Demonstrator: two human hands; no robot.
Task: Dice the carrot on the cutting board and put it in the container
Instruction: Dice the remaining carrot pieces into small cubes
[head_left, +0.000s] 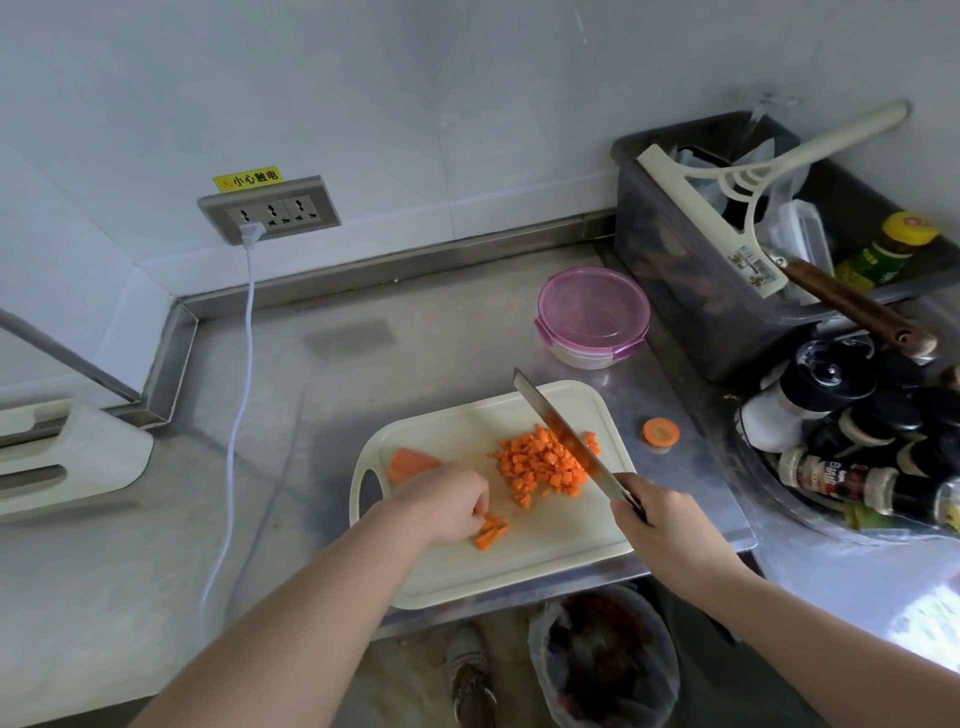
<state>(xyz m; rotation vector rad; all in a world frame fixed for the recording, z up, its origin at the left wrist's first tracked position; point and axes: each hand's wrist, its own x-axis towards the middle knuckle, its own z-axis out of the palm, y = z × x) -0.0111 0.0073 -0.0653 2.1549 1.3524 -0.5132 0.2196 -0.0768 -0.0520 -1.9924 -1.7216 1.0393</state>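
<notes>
Carrot is in four lots. Main one: pile of small orange dice (545, 462), roughly even cubes, heaped on the far-right part of the white plastic cutting board (519, 566), a few strays at its near edge. Second: short bundle of carrot strips (491, 531) lying side by side mid-board, nearer the person and apart from the pile. Third: uncut carrot chunk (410, 461) at the board's left end, next to the handle slot, partly hidden behind the left hand. Fourth: round carrot end slice (661, 432) off the board, on the steel counter (415, 332) just to its right. Left hand (447, 501) is knuckles up, fingers curled, fingertips pinching the near end of the strips. Right hand (660, 525) is wrapped around the handle of the knife (558, 423); blade angled away and left, crossing the right side of the dice pile, tip pointing toward the container (594, 317). Can't tell whether the edge touches the board. Container is round, clear, pink clip lid on, standing on the counter beyond the board's far-right corner; no carrot visible in it. Also there: wall socket (270, 208) with white cable (244, 332) plugged in, grey bin (675, 280) with squeegee (727, 208) on top, sauce bottles (857, 415) at right.
</notes>
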